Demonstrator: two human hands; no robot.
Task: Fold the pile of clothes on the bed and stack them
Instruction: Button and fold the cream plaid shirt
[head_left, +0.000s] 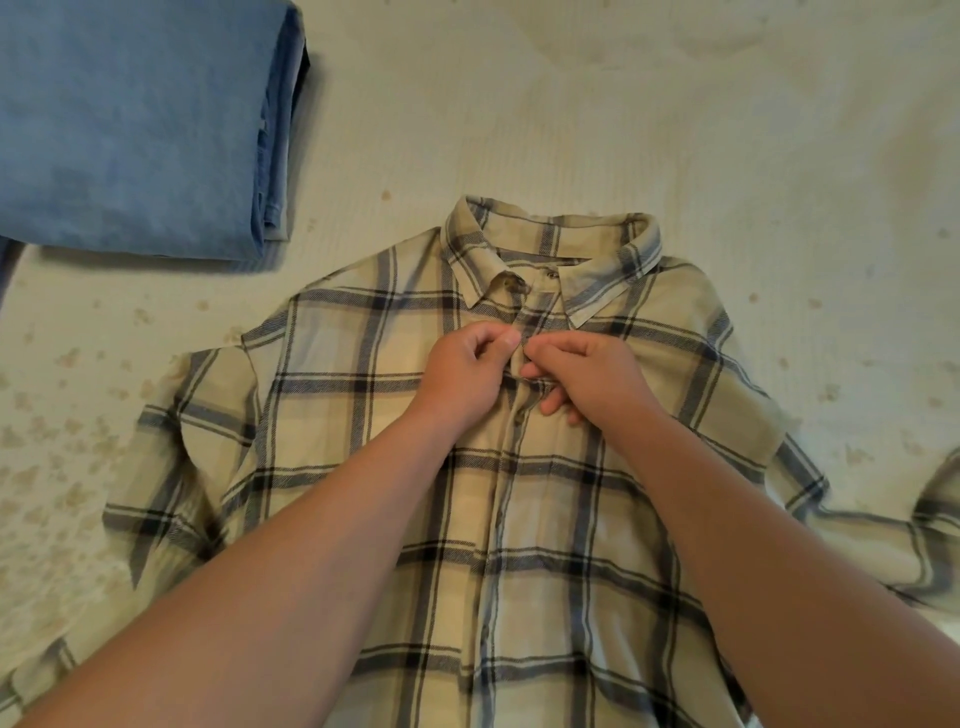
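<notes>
Both hands pinch shirt placket.

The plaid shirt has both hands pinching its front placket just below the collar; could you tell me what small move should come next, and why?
Probably finish fastening that button: the left hand and right hand both pinch the shirt placket there. It lies face up and spread flat, not yet folded, while the folded jeans already sit aside.

Soft matt plaid shirt, matt denim jeans

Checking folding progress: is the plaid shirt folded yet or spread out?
Spread out: plaid shirt lies flat, front up, sleeves out to both sides.
</notes>
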